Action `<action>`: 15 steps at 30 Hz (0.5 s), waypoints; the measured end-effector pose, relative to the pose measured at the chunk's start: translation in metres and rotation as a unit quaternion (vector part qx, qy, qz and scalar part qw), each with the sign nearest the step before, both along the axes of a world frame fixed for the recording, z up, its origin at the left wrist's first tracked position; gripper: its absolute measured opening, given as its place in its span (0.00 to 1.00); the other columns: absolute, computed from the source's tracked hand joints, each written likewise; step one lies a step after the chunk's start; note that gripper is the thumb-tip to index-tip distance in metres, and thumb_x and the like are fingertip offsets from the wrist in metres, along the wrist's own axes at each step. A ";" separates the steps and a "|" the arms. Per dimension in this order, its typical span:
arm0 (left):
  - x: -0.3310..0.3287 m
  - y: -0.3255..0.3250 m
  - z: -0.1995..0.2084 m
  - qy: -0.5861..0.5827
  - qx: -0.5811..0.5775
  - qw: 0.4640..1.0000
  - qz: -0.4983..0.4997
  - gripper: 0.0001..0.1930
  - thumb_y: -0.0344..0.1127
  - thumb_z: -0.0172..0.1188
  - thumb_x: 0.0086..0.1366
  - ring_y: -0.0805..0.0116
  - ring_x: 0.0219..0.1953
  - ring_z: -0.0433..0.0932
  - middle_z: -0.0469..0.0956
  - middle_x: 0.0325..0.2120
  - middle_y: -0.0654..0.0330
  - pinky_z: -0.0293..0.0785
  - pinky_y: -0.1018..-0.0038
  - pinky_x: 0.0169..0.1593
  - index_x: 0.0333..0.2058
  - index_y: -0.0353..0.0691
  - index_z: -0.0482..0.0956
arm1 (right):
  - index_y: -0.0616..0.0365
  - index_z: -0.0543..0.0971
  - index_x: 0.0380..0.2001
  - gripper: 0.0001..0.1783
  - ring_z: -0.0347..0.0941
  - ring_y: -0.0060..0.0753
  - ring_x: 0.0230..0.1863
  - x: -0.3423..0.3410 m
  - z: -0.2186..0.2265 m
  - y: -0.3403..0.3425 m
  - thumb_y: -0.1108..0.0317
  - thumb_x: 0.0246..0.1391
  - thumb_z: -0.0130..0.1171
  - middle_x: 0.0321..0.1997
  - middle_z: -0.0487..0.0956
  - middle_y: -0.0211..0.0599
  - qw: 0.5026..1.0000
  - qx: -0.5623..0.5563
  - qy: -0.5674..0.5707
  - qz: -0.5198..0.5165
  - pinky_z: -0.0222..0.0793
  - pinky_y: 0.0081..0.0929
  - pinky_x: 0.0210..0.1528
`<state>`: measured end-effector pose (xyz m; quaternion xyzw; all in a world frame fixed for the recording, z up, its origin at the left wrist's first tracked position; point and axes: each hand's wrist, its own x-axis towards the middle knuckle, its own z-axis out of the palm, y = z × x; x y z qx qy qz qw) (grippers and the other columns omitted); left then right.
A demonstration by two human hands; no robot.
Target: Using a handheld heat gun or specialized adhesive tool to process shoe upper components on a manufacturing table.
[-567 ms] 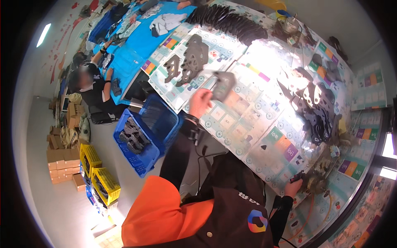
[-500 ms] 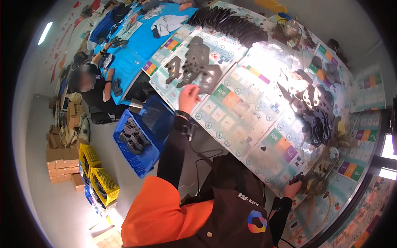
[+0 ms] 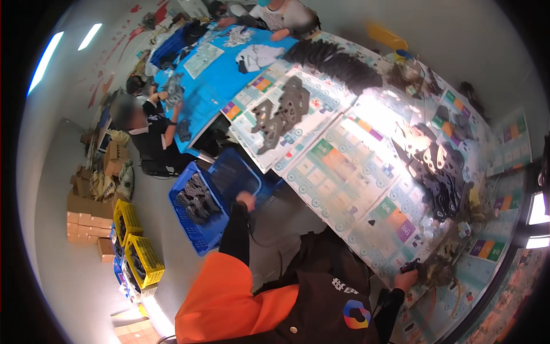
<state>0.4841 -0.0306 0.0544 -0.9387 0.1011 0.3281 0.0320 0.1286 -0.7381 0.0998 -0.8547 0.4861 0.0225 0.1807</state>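
Observation:
My left hand [image 3: 246,200] is off the table, over the edge of a blue crate. It is blurred, its fingers are hard to read, and whether it holds anything does not show. My right hand [image 3: 405,279], at the table's near right edge, is closed around a small black object [image 3: 409,266] whose kind I cannot make out. Flat dark grey parts with cut-out holes [image 3: 293,104] lie overlapped on the table's left part, with another such part [image 3: 262,117] beside them. The blue crate [image 3: 197,243] on the left holds several dark grey parts [image 3: 197,200].
Dark parts [image 3: 441,178] are heaped at the table's right, under glare. A long row of black parts [image 3: 335,60] lines the far edge. Co-workers sit at a blue-covered table [image 3: 212,86]. Yellow crates [image 3: 143,261] and cardboard boxes [image 3: 89,215] stand on the floor at left.
My left hand has moved from the table down towards the blue crate. The grey part that was at its fingertips no longer shows on the table. My right hand stays put; the view has shifted.

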 end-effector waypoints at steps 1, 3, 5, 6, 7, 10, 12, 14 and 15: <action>-0.042 0.032 -0.008 -0.030 -0.049 0.998 -0.039 0.15 0.44 0.52 0.63 0.52 0.28 0.80 0.78 0.19 0.52 0.76 0.55 0.35 0.24 0.45 0.82 | 0.69 0.64 0.51 0.26 0.65 0.66 0.55 0.004 -0.003 0.003 0.73 0.49 0.56 0.51 0.68 0.62 0.999 0.030 0.037 0.015 0.63 0.51 0.57; -0.103 0.010 -0.025 0.218 -0.138 0.919 0.300 0.16 0.45 0.48 0.69 0.58 0.26 0.79 0.79 0.23 0.57 0.74 0.58 0.31 0.30 0.44 0.80 | 0.68 0.64 0.51 0.25 0.65 0.65 0.55 -0.003 -0.001 0.005 0.73 0.49 0.57 0.52 0.68 0.61 0.998 0.010 0.056 0.012 0.63 0.51 0.57; -0.164 0.028 -0.021 0.257 -0.150 0.943 0.147 0.18 0.45 0.48 0.71 0.63 0.29 0.83 0.82 0.30 0.55 0.78 0.65 0.34 0.38 0.36 0.80 | 0.67 0.65 0.50 0.24 0.65 0.64 0.55 -0.002 -0.006 0.011 0.72 0.50 0.57 0.52 0.68 0.59 0.998 0.003 0.063 0.022 0.64 0.50 0.57; -0.187 0.037 -0.016 0.285 -0.245 0.897 0.234 0.20 0.46 0.48 0.72 0.64 0.33 0.84 0.85 0.34 0.56 0.80 0.68 0.38 0.42 0.33 0.81 | 0.66 0.65 0.49 0.23 0.65 0.63 0.56 -0.007 -0.014 0.013 0.72 0.50 0.58 0.52 0.68 0.58 0.996 -0.026 0.080 0.026 0.63 0.51 0.57; -0.196 0.032 -0.007 0.275 -0.249 0.897 0.240 0.20 0.46 0.48 0.72 0.64 0.33 0.84 0.85 0.34 0.56 0.80 0.68 0.38 0.42 0.33 0.81 | 0.65 0.66 0.48 0.22 0.65 0.62 0.57 -0.005 -0.019 0.013 0.71 0.51 0.58 0.52 0.68 0.57 0.993 -0.058 0.098 0.028 0.63 0.51 0.57; -0.213 0.000 0.023 0.230 -0.207 0.756 0.577 0.20 0.44 0.51 0.72 0.65 0.32 0.85 0.85 0.36 0.55 0.81 0.71 0.36 0.43 0.29 0.80 | 0.66 0.65 0.51 0.24 0.64 0.61 0.58 0.003 0.012 0.016 0.71 0.52 0.59 0.55 0.67 0.57 0.980 -0.035 0.197 0.011 0.63 0.50 0.59; -0.222 0.005 0.032 0.191 -0.209 0.760 0.585 0.20 0.43 0.52 0.71 0.64 0.30 0.84 0.85 0.35 0.52 0.80 0.68 0.33 0.42 0.27 0.80 | 0.67 0.64 0.53 0.28 0.63 0.62 0.58 0.025 0.047 0.016 0.71 0.51 0.60 0.56 0.66 0.58 0.989 -0.008 0.146 0.035 0.62 0.50 0.60; -0.224 0.021 0.032 0.188 -0.213 0.785 0.551 0.19 0.43 0.52 0.71 0.64 0.27 0.83 0.84 0.34 0.54 0.79 0.69 0.30 0.41 0.30 0.80 | 0.71 0.61 0.59 0.36 0.62 0.62 0.60 0.047 0.043 0.006 0.73 0.48 0.63 0.60 0.62 0.60 0.994 0.003 -0.003 0.111 0.62 0.50 0.60; -0.228 0.031 0.031 0.190 -0.210 0.811 0.511 0.17 0.44 0.53 0.70 0.65 0.24 0.82 0.84 0.32 0.55 0.79 0.71 0.27 0.40 0.33 0.81 | 0.71 0.60 0.60 0.36 0.64 0.60 0.59 0.059 0.032 -0.003 0.74 0.49 0.62 0.60 0.62 0.60 0.984 -0.004 -0.085 0.158 0.64 0.49 0.58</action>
